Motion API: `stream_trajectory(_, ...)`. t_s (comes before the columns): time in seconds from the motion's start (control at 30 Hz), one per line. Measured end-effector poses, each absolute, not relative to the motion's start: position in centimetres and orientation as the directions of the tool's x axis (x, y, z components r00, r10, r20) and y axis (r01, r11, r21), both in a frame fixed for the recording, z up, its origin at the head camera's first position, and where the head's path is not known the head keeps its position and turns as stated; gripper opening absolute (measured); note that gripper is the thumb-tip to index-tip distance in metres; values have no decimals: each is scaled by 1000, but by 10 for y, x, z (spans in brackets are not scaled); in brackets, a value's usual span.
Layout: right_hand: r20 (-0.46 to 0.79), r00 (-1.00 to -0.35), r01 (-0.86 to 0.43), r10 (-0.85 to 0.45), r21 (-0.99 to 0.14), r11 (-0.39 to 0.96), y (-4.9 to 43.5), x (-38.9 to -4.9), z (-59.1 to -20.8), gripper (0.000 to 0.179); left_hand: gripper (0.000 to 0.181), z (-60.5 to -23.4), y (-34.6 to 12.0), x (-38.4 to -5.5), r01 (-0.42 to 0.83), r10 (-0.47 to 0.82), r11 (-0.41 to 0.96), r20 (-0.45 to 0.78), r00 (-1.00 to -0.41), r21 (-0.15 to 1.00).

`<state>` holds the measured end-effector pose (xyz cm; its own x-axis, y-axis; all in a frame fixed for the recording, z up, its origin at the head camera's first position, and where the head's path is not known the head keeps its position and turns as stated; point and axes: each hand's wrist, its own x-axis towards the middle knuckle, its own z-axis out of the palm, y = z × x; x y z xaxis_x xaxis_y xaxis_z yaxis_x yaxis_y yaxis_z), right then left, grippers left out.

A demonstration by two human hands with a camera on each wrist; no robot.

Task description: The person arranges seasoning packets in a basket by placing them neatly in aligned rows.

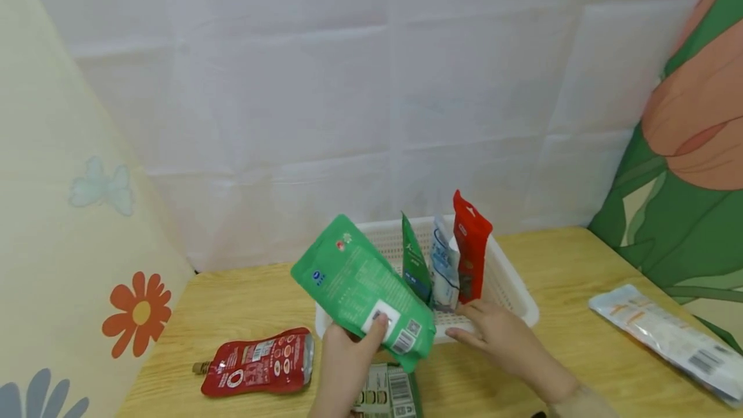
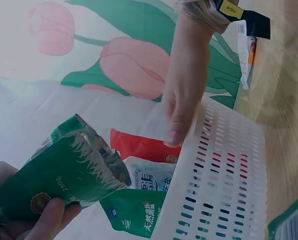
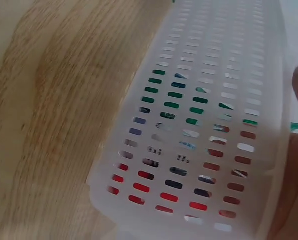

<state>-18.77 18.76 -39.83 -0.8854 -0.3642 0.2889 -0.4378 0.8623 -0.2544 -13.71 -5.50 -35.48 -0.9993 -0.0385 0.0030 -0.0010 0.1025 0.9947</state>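
Observation:
My left hand (image 1: 351, 360) grips the lower part of a green pouch (image 1: 354, 276), thumb across its printed back. The pouch is tilted in front of the left part of a white perforated basket (image 1: 516, 276). In the left wrist view, its crimped silvery end (image 2: 111, 160) shows. My right hand (image 1: 499, 340) is at the basket's front rim, fingers extended and thumb apart. Close to its fingertips, a red packet (image 1: 471, 250) stands in the basket. Beside that are a white-and-blue packet (image 1: 444, 269) and another green packet (image 1: 415, 260), both upright.
On the wooden table, a red spouted pouch (image 1: 258, 363) lies to the left. A green packet with a barcode (image 1: 386, 392) lies in front of the basket, partly behind my left hand. A clear-and-white packet (image 1: 667, 340) lies at the right. A white cloth (image 1: 290, 115) hangs behind.

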Motion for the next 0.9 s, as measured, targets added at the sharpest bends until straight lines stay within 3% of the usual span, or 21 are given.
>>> stream_trajectory(0.17,302,-863,-463,-404,-155,873,186,-188,-402,46,47,-354,-58,-140,2,-67,108,10,-998,994)
stream_trajectory(0.5,310,-865,-453,-394,-146,879,184,-185,-403,38,45,-362,-55,-148,51,-93,26,53,-994,998)
stream_trajectory(0.9,286,-895,-405,-343,-193,894,181,-183,-401,50,45,-364,-52,-174,76,-135,-52,68,-988,996)
